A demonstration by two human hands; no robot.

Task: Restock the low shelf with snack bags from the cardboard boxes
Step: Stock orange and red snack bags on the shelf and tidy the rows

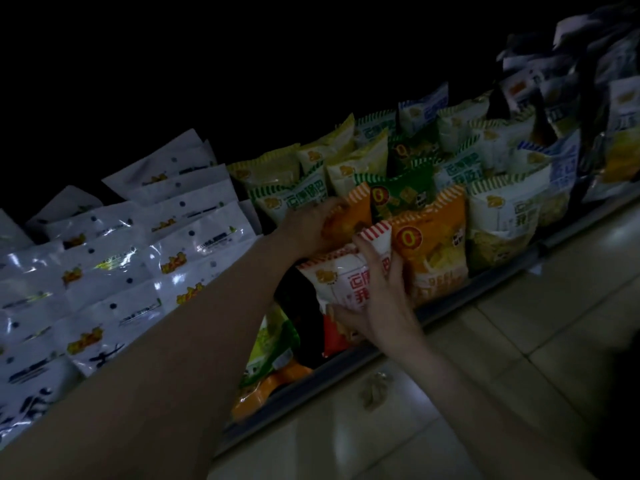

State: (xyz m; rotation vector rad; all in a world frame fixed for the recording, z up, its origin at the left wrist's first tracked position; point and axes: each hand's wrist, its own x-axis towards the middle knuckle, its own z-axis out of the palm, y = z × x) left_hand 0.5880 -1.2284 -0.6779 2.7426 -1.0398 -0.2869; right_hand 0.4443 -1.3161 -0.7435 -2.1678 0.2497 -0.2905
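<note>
Dim light falls on a low shelf (398,351) that runs diagonally from the lower left to the upper right, with pale floor tiles (519,323) along its front edge. Standing snack bags crowd the shelf: yellow bags (360,161) toward the back, green-striped white bags (294,199) beside them, and an orange bag (433,244) near the front edge. Rows of flat white packets (138,237) fill the shelf's left end.

Both bare arms reach in from the lower left. The left hand (311,225) presses into the row behind, its fingers partly hidden among the bags, so I cannot tell whether it grips anything. The right hand (381,299) holds a red-striped white snack bag (341,278) at the front edge of the shelf, with fingers (372,252) curled over its top corner and the thumb beneath it. That bag stands just left of the orange bag, touching it. More bags, green and orange, lie tilted lower along the front edge, beneath the left forearm.
</note>
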